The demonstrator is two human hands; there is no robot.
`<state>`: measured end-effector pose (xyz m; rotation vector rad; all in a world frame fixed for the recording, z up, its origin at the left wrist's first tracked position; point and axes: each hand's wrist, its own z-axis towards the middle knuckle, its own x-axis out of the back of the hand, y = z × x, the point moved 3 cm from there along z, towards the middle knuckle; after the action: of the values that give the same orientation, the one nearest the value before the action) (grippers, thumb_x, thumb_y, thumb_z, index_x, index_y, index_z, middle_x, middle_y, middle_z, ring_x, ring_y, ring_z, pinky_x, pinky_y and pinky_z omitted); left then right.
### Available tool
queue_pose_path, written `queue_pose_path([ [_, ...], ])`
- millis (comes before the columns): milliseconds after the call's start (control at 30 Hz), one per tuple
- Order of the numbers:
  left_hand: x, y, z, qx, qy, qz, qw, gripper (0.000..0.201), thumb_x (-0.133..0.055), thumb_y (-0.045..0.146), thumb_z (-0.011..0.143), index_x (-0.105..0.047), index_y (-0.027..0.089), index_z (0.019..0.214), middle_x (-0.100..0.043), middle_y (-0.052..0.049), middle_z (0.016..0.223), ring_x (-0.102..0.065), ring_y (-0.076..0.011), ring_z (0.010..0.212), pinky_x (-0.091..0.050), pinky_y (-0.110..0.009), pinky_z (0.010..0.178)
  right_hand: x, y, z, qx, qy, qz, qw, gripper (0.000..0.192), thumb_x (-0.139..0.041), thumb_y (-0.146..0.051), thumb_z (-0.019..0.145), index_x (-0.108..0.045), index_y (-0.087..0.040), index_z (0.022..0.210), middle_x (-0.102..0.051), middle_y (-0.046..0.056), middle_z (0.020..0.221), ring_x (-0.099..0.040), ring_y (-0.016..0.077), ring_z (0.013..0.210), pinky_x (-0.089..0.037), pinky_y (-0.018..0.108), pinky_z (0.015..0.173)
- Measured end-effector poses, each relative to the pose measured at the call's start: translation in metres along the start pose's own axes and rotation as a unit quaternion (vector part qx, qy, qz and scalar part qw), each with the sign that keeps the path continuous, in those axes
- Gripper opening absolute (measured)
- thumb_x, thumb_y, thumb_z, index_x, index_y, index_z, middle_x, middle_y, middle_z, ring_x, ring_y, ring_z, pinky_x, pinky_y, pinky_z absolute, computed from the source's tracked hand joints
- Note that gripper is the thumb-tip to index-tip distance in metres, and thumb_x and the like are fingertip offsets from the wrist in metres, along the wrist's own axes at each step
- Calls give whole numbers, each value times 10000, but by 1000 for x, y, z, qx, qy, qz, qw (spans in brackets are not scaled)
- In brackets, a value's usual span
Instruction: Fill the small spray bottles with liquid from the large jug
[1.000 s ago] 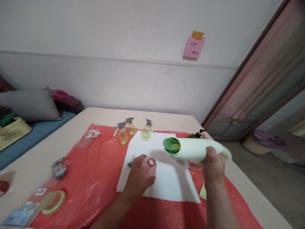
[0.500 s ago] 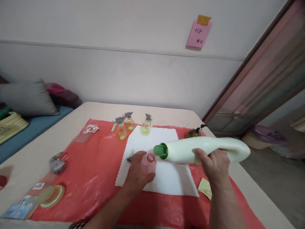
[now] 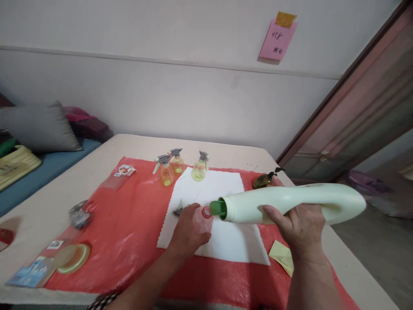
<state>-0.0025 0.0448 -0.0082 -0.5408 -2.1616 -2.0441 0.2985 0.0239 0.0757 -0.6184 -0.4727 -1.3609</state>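
Note:
My left hand (image 3: 189, 230) is closed around a small clear pinkish spray bottle without its top (image 3: 203, 221), whose open red-rimmed neck faces up. My right hand (image 3: 301, 224) grips a large pale green jug (image 3: 258, 204) from below, tipped nearly level. The jug's green spout (image 3: 217, 207) sits right at the bottle's neck; I cannot tell whether liquid is flowing. A loose grey spray head (image 3: 178, 209) lies just left of my left hand. Both hands are over a white cloth (image 3: 232, 247) with scalloped edges.
Yellowish spray bottles (image 3: 167, 174) stand behind the cloth, another (image 3: 199, 170) on its far edge. A dark bottle (image 3: 262, 181) is partly behind the jug. A yellow folded cloth (image 3: 281, 256) lies right. Red sheeting (image 3: 122, 232) covers the table, with plastic packets (image 3: 32, 271) and a round tape-like roll (image 3: 75, 258) left.
The jug and my right hand have shifted right and slightly nearer, and its spout now reaches the bottle's neck. My left hand keeps its hold. The camera view has moved a little.

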Motion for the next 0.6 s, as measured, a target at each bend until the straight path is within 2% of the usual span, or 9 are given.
queue_pose_path([
  [167, 0, -2, 1, 7, 3, 14, 1000, 821, -773, 254, 601, -551, 259, 1391, -622, -117, 1451, -560, -357, 1365, -446, -467, 1157, -2, 0, 1, -13, -10, 31, 999, 687, -476, -815, 937, -792, -260, 1189, -803, 123, 1056, -694, 383, 1129, -418, 618, 1141],
  [333, -3, -7, 1, -5, 0, 17, 1000, 843, -774, 280, 599, -553, 238, 1412, -604, -161, 1479, -545, -379, 1404, -452, -469, 1156, 0, -2, 2, -23, -30, 39, 999, 674, -478, -849, 914, -797, -283, 1096, -810, 108, 996, -697, 387, 1143, -399, 618, 1167],
  [467, -5, -11, 0, -8, 2, 18, 1000, 888, -782, 282, 598, -541, 201, 1450, -573, -189, 1518, -517, -393, 1441, -423, -482, 1190, 5, -6, 5, 11, -10, 40, 999, 705, -452, -816, 951, -773, -255, 1232, -802, 132, 1078, -705, 385, 1119, -431, 624, 1127],
  [600, -6, -12, 1, -9, -14, 24, 1000, 857, -778, 274, 614, -540, 221, 1435, -568, -175, 1529, -521, -374, 1429, -407, -486, 1198, 10, -10, 8, 41, 11, 32, 999, 750, -421, -815, 970, -737, -235, 1326, -795, 139, 1117, -712, 369, 1105, -466, 613, 1095],
])
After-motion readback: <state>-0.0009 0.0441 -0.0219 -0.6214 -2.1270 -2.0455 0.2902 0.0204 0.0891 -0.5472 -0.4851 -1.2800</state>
